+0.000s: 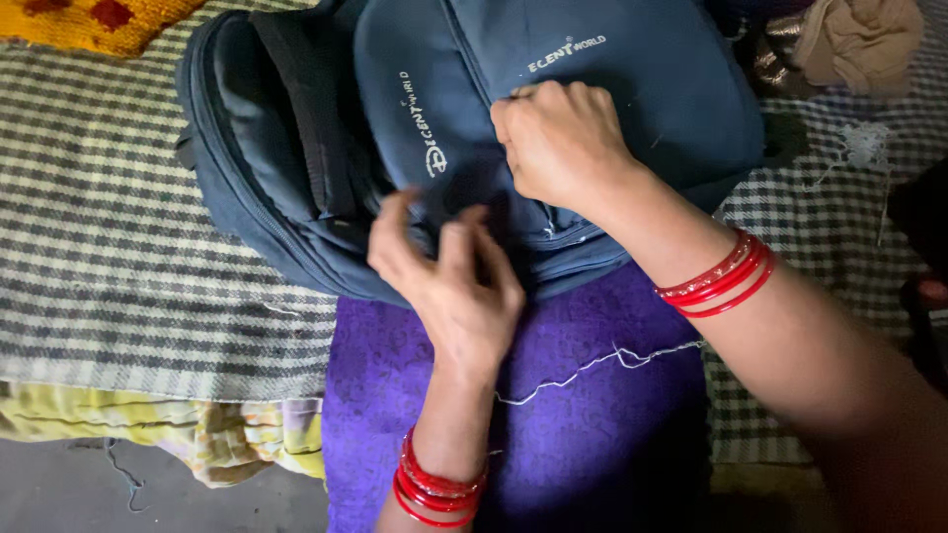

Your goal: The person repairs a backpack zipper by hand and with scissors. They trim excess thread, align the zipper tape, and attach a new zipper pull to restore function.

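Observation:
A dark blue backpack (296, 148) lies on its side on a checked blanket, partly over my purple-clad lap (583, 434). My right hand (563, 138) is closed in a fist on the bag's front pocket fabric, pinching it near a seam. My left hand (449, 271) hovers at the bag's lower edge with fingers curled and apart, touching or just above the fabric; nothing shows in it. A white thread (592, 365) runs across my lap. Red bangles circle both wrists.
The black-and-white checked blanket (109, 247) covers the bed. A yellow-and-red cloth (89, 20) lies at the top left, beige bundled fabric (854, 39) at the top right. Yellow patterned sheet (227, 434) hangs at the bed's edge over a grey floor.

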